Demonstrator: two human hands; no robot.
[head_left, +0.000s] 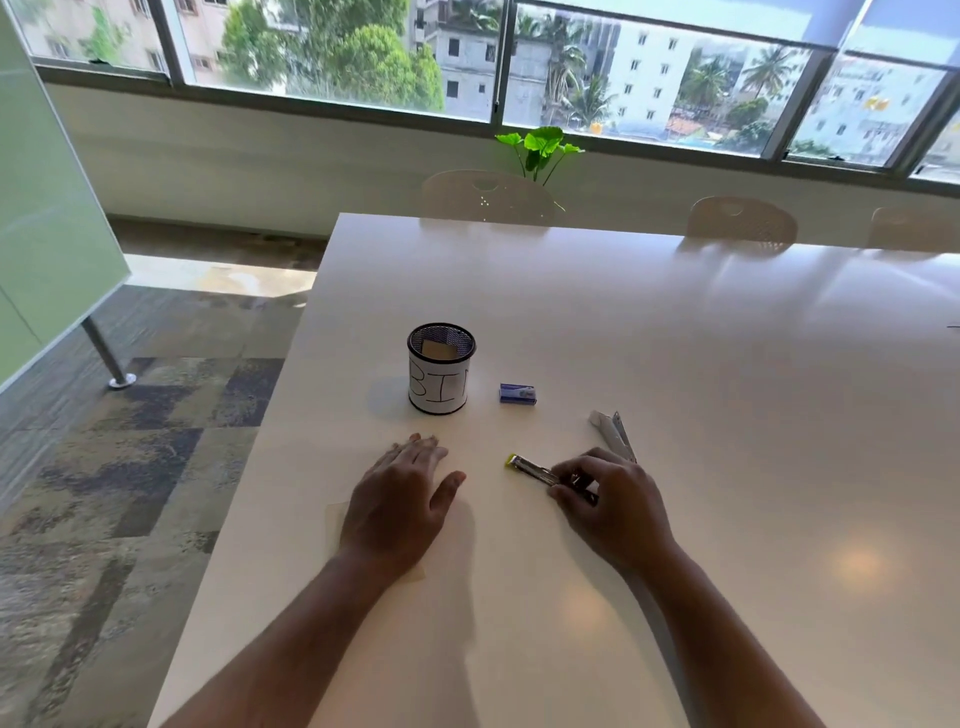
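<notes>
The desk (597, 322) is glossy white with pale warm glints. The mesh pen cup (440, 374) is black, wrapped in a white paper label with black hand-drawn letters, "BI" showing. The staple box (517, 394) is blue with a lighter, whitish patch. The stapler (532, 469) is silvery metal with a yellow-green tip, and the second stapler (615, 436) is white and silver. The sheet of paper (335, 525) is pale cream. The carpet (156, 415) is a patchwork of grey, beige and dark blue squares. The plant (540, 148) has bright green leaves. The chairs (485, 195) are beige, and the partition (47, 234) is pale green.
</notes>
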